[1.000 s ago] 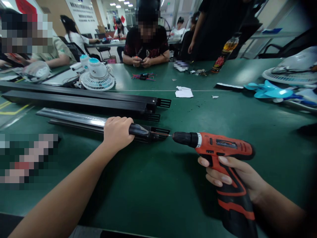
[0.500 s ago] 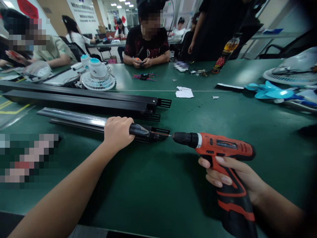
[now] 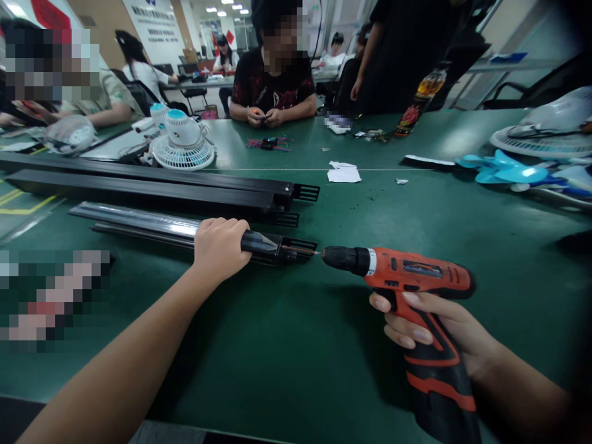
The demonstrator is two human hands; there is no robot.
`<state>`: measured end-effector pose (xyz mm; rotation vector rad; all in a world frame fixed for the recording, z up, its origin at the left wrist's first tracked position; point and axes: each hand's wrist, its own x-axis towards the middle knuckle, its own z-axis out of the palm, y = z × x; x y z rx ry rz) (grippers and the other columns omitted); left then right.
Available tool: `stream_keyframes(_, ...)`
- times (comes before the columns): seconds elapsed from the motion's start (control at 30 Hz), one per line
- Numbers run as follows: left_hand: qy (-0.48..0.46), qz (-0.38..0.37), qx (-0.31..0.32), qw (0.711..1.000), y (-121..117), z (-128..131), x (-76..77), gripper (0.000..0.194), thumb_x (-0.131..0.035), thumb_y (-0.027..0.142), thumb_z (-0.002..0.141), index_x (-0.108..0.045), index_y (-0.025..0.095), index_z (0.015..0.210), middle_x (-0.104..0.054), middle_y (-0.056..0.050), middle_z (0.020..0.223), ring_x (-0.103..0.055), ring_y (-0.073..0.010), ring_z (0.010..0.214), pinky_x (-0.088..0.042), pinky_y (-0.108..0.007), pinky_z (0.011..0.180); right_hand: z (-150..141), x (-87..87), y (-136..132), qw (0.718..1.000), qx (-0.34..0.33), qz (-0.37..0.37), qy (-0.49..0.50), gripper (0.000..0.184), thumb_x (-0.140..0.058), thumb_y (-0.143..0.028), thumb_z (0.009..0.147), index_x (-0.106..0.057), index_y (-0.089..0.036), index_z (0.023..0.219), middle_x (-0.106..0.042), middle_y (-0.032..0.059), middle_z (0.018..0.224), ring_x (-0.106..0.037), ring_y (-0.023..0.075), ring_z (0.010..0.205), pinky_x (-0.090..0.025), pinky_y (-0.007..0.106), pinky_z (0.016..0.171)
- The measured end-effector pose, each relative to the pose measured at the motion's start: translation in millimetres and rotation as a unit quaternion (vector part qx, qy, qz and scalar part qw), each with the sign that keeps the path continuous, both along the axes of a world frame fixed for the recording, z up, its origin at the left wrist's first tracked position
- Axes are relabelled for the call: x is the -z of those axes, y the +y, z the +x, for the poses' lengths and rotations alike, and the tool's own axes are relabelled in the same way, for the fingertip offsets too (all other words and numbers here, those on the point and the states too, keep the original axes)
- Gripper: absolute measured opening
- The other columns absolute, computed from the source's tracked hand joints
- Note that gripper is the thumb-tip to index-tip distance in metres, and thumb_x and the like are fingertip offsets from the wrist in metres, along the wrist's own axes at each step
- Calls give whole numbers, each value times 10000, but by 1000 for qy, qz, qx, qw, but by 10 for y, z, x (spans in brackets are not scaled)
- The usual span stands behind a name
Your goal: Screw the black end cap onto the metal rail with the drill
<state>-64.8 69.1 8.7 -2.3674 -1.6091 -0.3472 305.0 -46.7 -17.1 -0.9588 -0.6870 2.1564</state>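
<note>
My left hand (image 3: 219, 245) is wrapped over the near black metal rail (image 3: 152, 224), close to its right end, pressing it on the green table (image 3: 296, 345). My right hand (image 3: 435, 330) grips the handle of a red and black cordless drill (image 3: 411, 296). The drill lies level, pointing left, and its bit meets the black plastic end cap (image 3: 296, 248) of that rail.
Two more long black rails (image 3: 152, 185) lie just beyond. A small white and blue fan (image 3: 182, 142) stands behind them. Paper scraps (image 3: 343, 173), coloured wires (image 3: 269, 143), a bottle (image 3: 419, 98) and blue fan blades (image 3: 504, 171) lie farther off. Several people sit or stand around the table.
</note>
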Motion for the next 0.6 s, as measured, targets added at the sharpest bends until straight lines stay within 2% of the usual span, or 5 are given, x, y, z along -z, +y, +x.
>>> stream_keyframes(0.6, -6, -2, 5, 1000, 2, 0, 1, 165, -584, 286, 853, -721, 211, 906, -773, -98, 836, -717, -331, 835, -510, -474, 841, 4, 2, 9, 1000, 0, -7, 6, 369, -885, -501, 836, -755, -165, 917, -408, -88, 469, -326, 118, 511, -425, 244, 561)
